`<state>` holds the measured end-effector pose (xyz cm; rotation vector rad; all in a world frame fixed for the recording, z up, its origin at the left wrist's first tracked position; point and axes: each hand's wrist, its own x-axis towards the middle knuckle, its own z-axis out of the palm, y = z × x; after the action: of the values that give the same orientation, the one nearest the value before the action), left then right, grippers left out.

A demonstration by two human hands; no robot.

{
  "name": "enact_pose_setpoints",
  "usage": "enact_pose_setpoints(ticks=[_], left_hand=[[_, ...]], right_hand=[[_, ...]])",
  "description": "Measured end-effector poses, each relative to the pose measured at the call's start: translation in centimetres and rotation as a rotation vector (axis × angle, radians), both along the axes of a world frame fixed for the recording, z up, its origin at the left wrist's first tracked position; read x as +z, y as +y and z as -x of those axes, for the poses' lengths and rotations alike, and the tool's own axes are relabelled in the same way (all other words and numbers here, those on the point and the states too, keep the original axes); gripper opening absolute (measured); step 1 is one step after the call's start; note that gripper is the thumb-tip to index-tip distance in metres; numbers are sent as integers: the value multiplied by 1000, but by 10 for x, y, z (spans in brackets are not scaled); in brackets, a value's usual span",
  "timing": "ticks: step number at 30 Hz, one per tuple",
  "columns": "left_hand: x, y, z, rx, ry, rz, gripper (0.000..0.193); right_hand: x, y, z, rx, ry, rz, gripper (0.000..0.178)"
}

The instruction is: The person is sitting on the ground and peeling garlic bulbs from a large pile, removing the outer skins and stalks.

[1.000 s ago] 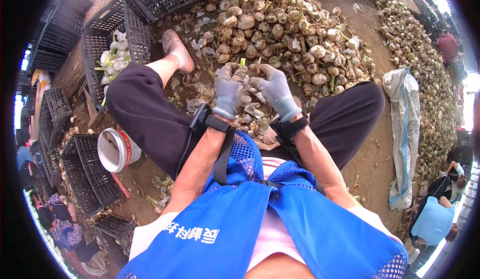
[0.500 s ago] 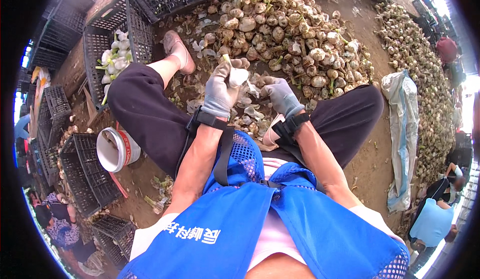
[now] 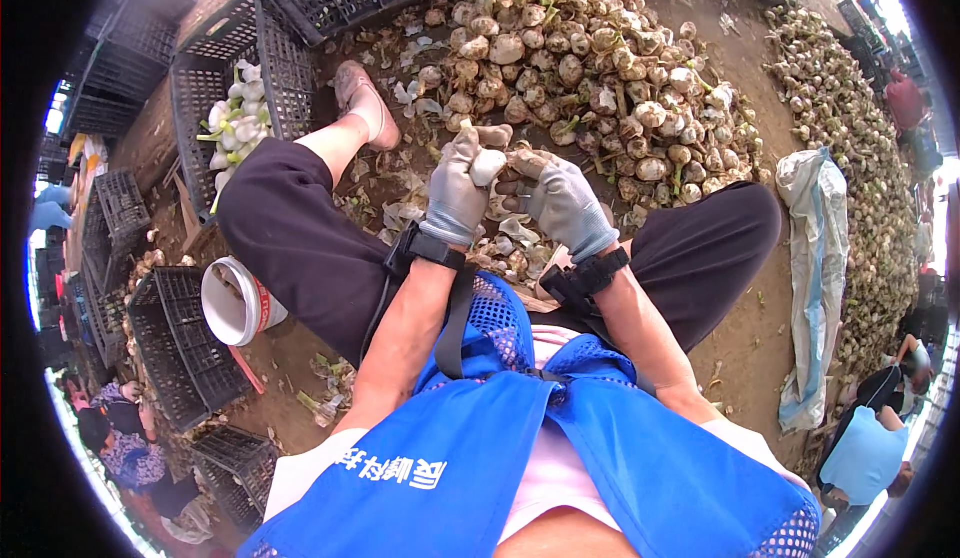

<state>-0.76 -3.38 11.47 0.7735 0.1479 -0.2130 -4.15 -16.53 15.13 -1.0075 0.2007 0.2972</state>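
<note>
A white garlic bulb [image 3: 487, 167] sits in my left hand [image 3: 458, 183], whose gloved fingers are closed around it with the pale stem end poking up above them. Just to its right is my right hand [image 3: 565, 198], also in a grey glove with dirty fingertips. Its fingers are curled toward the bulb, and whatever is pinched in them is hidden. Beyond both hands lies a big heap of unpeeled, soil-stained garlic [image 3: 570, 68]. Loose papery skins [image 3: 515, 230] litter the ground beneath the hands.
Cleaned white bulbs [image 3: 240, 123] fill part of a black crate [image 3: 195, 88] at the left. A white bucket [image 3: 230, 303] and more black crates [image 3: 180, 343] stand nearer. On the right lie a pale sack [image 3: 812, 288] and another long garlic heap [image 3: 865, 208]. Other people sit at both sides.
My right hand has come up and closer to the left hand, its fingertips now nearly at the bulb. The left hand keeps its hold, and the whole view has shifted slightly.
</note>
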Motion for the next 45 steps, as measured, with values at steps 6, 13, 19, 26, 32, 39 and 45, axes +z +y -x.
enact_pose_setpoints(ticks=[6, 13, 19, 26, 32, 39, 45], left_hand=[[3, 3, 0, -82, -41, -290, 27], [-11, 1, -2, -22, -79, -300, 24], [-11, 1, -7, 137, 91, -39, 19], [-1, 2, -2, 162, -172, -372, 14], [-4, 4, -6, 408, -751, -1173, 12], [-7, 0, -2, 252, -23, -411, 15], [-15, -2, -1, 206, 183, -229, 18]], right_hand=[[-14, -2, -9, 11, 167, 15, 23], [-21, 5, -14, -16, 90, 121, 22], [-14, -5, -9, -36, 305, -28, 22], [-7, 23, -18, -106, -41, 372, 23], [-11, 25, -23, -71, -3, 397, 26], [-8, 21, -22, 8, 196, 1, 24], [-18, 15, -21, 52, 128, 106, 22]])
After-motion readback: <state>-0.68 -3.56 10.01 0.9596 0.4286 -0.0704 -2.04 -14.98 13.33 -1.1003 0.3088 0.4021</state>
